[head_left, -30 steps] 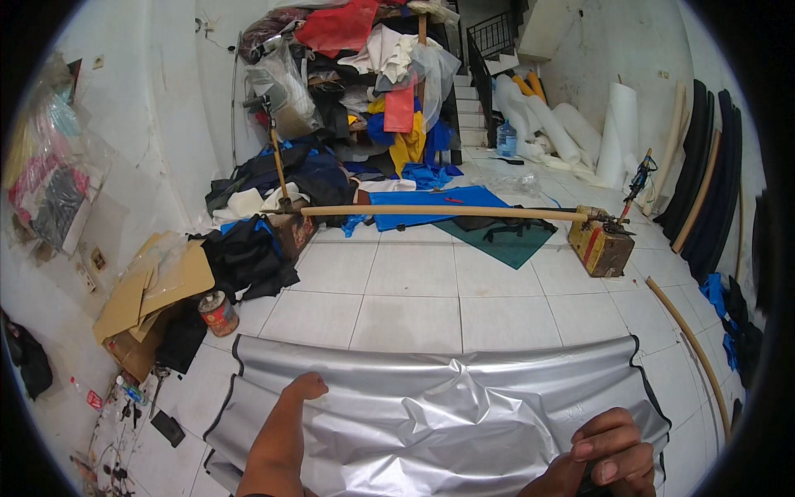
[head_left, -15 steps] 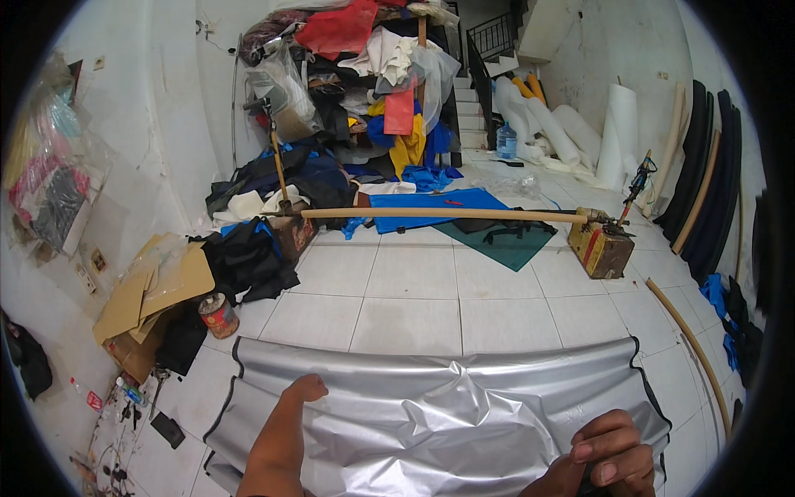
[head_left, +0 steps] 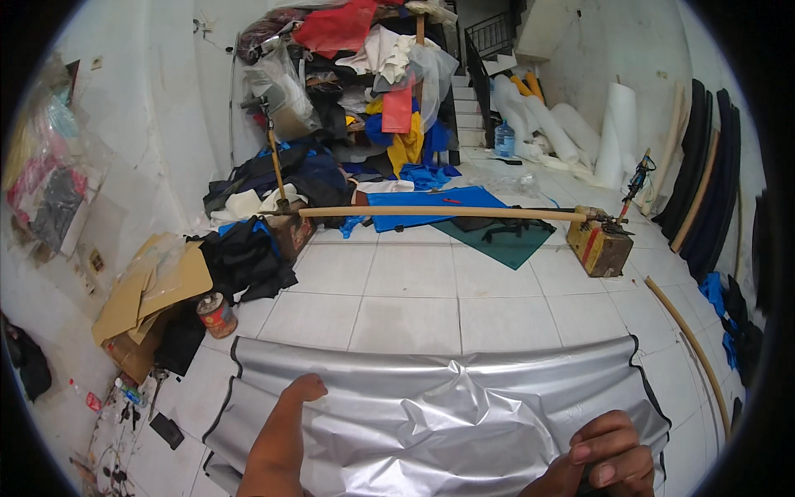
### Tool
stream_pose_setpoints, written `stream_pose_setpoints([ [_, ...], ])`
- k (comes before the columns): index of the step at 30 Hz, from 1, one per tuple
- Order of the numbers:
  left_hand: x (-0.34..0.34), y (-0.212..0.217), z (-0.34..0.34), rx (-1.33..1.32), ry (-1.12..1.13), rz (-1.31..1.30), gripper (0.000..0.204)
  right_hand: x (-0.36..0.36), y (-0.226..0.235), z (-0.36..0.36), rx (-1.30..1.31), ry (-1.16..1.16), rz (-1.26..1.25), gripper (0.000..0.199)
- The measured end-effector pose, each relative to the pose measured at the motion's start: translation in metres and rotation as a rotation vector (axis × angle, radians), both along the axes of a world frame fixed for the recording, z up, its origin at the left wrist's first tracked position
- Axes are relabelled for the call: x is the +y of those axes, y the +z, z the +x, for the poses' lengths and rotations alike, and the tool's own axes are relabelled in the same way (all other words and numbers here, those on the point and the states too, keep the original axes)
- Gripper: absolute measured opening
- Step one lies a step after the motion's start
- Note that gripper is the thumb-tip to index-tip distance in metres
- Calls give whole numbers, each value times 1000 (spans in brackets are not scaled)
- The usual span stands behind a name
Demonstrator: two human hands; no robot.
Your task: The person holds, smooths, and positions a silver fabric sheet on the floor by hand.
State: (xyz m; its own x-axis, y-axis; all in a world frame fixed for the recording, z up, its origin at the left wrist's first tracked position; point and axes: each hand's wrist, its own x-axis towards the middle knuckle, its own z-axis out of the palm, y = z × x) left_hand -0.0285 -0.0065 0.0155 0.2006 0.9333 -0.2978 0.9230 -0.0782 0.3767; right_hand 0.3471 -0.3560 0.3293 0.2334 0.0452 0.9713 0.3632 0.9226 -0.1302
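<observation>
A wide silver sheet (head_left: 356, 447) with black edging is spread over the floor in front of me, creased and puckered in its middle. My left hand (head_left: 306, 388) is closed in a fist against its left part, and appears to grip the fabric; its fingertips are hidden. At the lower right, my right hand (head_left: 611, 451) is raised with curled fingers, thumb close to the forefinger. A little dark material shows below those fingers, but what they hold cannot be made out.
Beyond the sheet, a long tan pole (head_left: 439, 213) rests between a stand on the left and a metal box (head_left: 602, 248). Flattened cardboard (head_left: 157, 286) and a rusty can (head_left: 217, 315) stand left. A curved tube (head_left: 691, 352) lies right. Piled fabrics (head_left: 389, 91) fill the back.
The view has shifted very slightly. Both hands and the silver sheet keep the same positions.
</observation>
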Motion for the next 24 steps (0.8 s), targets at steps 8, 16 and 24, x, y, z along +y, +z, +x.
stream_pose_setpoints([
  [8,5,-7,-5,16,-22,-33,35,-5,-3,5,-19,14,-71,30],
  [16,2,2,-1,25,-17,-35,33,-6,1,1,5,29,-62,31],
  [24,1,2,-3,36,-31,-18,32,-5,0,3,9,53,-50,33],
])
